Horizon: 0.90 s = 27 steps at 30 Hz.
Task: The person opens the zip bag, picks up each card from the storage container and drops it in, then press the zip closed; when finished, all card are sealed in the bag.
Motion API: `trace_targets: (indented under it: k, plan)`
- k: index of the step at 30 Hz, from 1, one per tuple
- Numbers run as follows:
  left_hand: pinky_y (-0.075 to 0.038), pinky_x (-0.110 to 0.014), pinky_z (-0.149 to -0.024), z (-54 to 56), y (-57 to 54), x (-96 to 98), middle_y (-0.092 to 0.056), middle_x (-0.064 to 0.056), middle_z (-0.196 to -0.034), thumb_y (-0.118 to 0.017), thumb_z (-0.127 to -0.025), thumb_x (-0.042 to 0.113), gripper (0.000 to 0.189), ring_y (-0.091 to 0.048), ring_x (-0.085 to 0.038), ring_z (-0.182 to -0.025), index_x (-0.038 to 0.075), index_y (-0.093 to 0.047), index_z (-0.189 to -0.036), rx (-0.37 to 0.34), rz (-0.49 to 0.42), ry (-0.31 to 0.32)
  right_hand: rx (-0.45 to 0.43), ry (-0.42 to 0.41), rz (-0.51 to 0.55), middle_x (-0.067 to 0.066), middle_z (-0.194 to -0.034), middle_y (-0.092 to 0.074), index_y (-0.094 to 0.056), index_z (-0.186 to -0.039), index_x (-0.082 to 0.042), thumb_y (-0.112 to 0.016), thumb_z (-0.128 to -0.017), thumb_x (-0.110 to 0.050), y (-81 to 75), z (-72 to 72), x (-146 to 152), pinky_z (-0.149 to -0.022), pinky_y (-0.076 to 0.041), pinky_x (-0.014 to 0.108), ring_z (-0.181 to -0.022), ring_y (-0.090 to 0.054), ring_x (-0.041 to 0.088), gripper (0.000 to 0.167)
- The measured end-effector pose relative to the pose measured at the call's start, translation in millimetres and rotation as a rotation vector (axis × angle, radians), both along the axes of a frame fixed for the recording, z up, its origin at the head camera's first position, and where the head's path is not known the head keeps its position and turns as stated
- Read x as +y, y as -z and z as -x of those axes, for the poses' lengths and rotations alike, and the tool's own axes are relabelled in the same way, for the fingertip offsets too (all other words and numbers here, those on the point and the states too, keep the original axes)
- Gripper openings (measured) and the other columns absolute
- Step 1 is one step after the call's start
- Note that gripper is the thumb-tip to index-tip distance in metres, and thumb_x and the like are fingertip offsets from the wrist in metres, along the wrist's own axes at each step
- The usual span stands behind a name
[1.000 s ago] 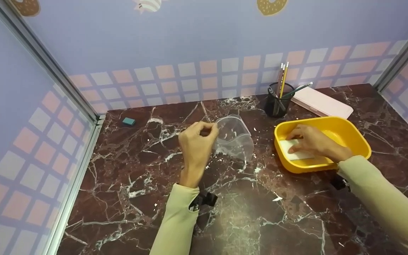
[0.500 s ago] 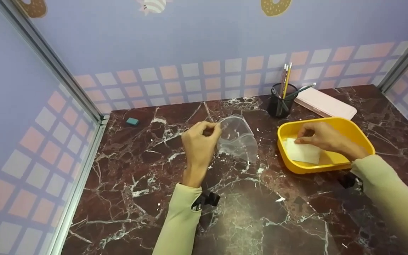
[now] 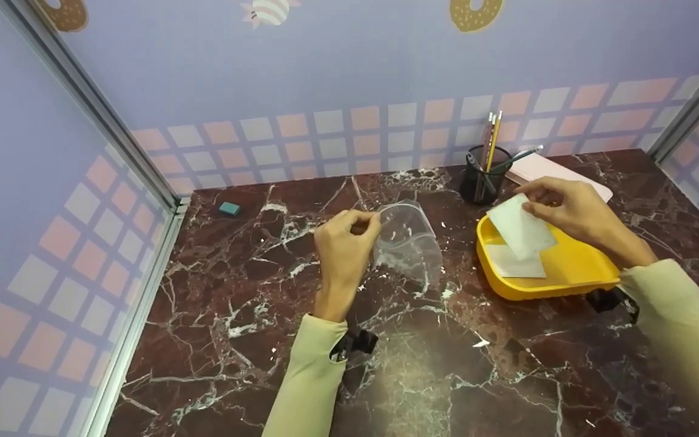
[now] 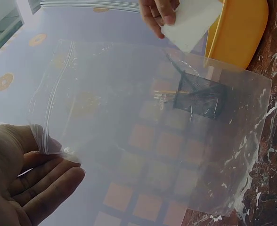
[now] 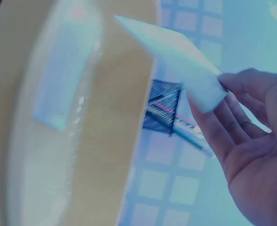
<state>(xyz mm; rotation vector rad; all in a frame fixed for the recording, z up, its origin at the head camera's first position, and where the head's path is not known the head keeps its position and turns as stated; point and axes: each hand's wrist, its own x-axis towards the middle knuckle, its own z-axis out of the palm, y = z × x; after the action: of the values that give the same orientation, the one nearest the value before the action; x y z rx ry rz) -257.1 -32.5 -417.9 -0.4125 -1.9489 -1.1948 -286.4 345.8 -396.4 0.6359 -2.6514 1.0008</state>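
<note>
Sheet of white, paper-like material (image 3: 519, 226), square and thin, hangs over the nine o'clock end of a yellow plastic tub (image 3: 580, 267) with rounded corners, towards three o'clock on the counter (image 3: 252, 340). The right hand (image 3: 577, 212) pinches it by its two o'clock edge. It should handle as nearly weightless and fairly stiff, though easily creased; an edge or corner looks the best hold, with light pressure. More than one layer may be there; this cannot be told. A second white square sheet (image 3: 514, 264) lies flat in the tub beneath it.

The fingers of the left hand (image 3: 346, 252) grasp a clear plastic zip bag (image 3: 410, 246) by a corner beside its ridged seal. The film looks slick, limp and wrinkled, so the firmer seal strip probably offers the surest grip.

At the tub's eleven o'clock stands a black mesh cylindrical cup (image 3: 480, 185) of slim pencils; at its twelve, a smooth pale-pink oblong case (image 3: 547, 167). The counter is glossy, dark red marble-patterned, veined white.
</note>
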Motion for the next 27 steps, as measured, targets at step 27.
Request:
trace_targets:
  k: [27]
  plan:
    - [-0.063, -0.033, -0.06, -0.3, -0.8, -1.1, -0.077, -0.006, -0.078, -0.08, -0.086, 0.0, 0.004, -0.072, -0.022, -0.064, 0.002, -0.083, -0.085, -0.019, 0.038, 0.003, 0.34, 0.019, 0.477, 0.02, -0.093, -0.077, -0.076, -0.101, 0.011, -0.078, -0.094, 0.005, -66.2, -35.2, -95.4, -0.068, -0.063, 0.018, -0.074, -0.073, 0.009, 0.01]
